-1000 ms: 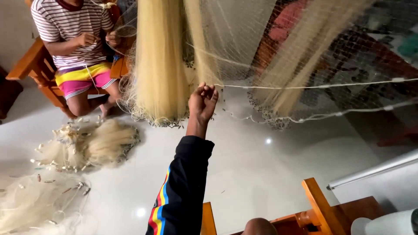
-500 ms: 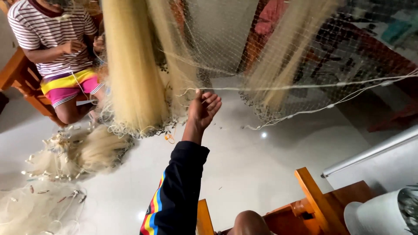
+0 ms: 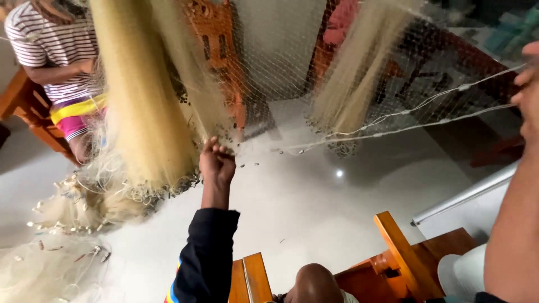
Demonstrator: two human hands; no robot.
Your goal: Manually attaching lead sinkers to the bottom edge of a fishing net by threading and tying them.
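A person in a striped shirt (image 3: 53,47) sits far left. The left hand (image 3: 216,163) is pinched tight on the fishing net (image 3: 269,67), which hangs above it. Its cords (image 3: 415,115) run to the right hand (image 3: 528,90), fingers curled on them.

We count two hands out on the netting: the left hand (image 3: 217,161) at centre, the right hand (image 3: 528,92) over at three o'clock. Two pale cords (image 3: 426,115) run between them. We see two thick hanging bundles of net (image 3: 143,101), one at eleven o'clock, one at one o'clock. Two loose net heaps (image 3: 84,205) lie on the floor at eight o'clock. One other person in a striped shirt (image 3: 53,47) sits at ten o'clock.
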